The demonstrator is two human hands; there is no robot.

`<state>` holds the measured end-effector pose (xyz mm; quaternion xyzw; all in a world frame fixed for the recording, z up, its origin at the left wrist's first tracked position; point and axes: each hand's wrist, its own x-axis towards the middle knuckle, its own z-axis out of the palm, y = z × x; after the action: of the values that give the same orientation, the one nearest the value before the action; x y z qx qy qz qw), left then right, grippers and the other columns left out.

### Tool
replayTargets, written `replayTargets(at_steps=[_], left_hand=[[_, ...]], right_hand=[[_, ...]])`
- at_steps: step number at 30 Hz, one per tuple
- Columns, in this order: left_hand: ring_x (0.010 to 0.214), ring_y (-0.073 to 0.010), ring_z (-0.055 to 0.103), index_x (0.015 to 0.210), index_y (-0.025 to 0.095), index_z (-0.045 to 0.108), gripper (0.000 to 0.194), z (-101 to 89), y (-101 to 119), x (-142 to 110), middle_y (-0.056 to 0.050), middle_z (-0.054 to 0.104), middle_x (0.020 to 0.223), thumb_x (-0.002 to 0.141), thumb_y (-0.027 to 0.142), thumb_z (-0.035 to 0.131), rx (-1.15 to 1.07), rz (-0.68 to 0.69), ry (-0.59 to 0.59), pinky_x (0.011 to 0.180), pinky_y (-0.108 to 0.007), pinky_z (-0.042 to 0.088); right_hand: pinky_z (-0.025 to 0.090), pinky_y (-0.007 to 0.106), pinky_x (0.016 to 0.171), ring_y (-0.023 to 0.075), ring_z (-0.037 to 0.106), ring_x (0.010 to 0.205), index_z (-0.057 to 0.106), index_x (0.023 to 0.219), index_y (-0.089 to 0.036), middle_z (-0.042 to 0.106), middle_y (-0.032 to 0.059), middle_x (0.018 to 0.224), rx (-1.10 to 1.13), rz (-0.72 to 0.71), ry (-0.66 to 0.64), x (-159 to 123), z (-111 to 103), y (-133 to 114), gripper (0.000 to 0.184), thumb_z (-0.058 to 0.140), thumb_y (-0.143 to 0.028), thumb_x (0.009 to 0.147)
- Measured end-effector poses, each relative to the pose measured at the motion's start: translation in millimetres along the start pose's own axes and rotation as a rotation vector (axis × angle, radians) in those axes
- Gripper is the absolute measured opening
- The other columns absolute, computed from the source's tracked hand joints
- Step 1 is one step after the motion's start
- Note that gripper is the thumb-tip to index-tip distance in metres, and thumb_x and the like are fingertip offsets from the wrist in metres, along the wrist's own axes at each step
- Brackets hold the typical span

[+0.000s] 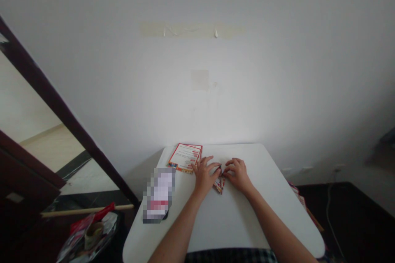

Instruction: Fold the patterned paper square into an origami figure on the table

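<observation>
Pinching folded paper [218, 187] with fingers of both left hand [203, 176] and right hand [238, 176], mid-surface, to the right of printed sheets [184, 157]. Could tear at the point if pulled unevenly; could spring open if released early.

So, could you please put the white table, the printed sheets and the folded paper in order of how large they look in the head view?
1. White table
2. Printed sheets
3. Folded paper, partly hidden

Printing on the leaflets [184, 157] is too small to read.
</observation>
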<state>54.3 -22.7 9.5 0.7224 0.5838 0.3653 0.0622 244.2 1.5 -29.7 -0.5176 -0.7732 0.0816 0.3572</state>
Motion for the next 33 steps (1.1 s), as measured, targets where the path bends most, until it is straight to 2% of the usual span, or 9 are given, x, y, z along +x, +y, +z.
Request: replayTargets(at_steps=[9, 19, 26, 33], left_hand=[[0.123, -0.0253, 0.052, 0.085, 0.034, 0.076, 0.009, 1.2, 0.3, 3.6, 0.001, 0.067, 0.124, 0.082, 0.028, 0.071, -0.082, -0.04, 0.071, 0.115, -0.067, 0.012], [0.123, -0.0264, 0.052, 0.088, 0.035, 0.077, 0.012, 1.8, -0.2, 5.8, 0.0, 0.067, 0.124, 0.087, 0.032, 0.065, -0.078, -0.099, 0.044, 0.113, -0.069, 0.015], [0.124, -0.0271, 0.051, 0.091, 0.034, 0.077, 0.016, 0.9, -3.5, 8.6, -0.002, 0.066, 0.126, 0.089, 0.035, 0.06, -0.063, -0.131, 0.023, 0.114, -0.069, 0.016], [0.126, -0.0287, 0.049, 0.087, 0.033, 0.077, 0.012, 4.4, -7.3, 8.4, 0.0, 0.064, 0.129, 0.075, 0.036, 0.077, -0.061, -0.096, 0.0, 0.115, -0.066, 0.017]], right_hand=[[0.029, 0.052, 0.108, 0.0299, 0.043, 0.126, 0.075, 0.08, -0.032, 0.066, 0.0029, 0.112, 0.005, -0.024, -0.056, -0.8, -3.4, -6.6, 0.003, 0.073, -0.032, 0.077], [0.029, 0.052, 0.109, 0.0293, 0.043, 0.125, 0.075, 0.079, -0.032, 0.066, 0.0024, 0.111, 0.025, -0.006, -0.053, -0.3, -0.3, -3.9, 0.005, 0.074, -0.037, 0.077], [0.036, 0.048, 0.103, 0.0269, 0.048, 0.119, 0.075, 0.086, -0.031, 0.067, 0.0032, 0.109, 0.069, -0.013, -0.018, 0.9, 0.2, -0.1, 0.009, 0.067, -0.035, 0.085], [0.037, 0.048, 0.103, 0.0279, 0.047, 0.119, 0.074, 0.079, -0.029, 0.067, 0.0048, 0.107, 0.088, -0.014, 0.009, 0.2, 0.1, -1.1, 0.009, 0.069, -0.036, 0.083]])
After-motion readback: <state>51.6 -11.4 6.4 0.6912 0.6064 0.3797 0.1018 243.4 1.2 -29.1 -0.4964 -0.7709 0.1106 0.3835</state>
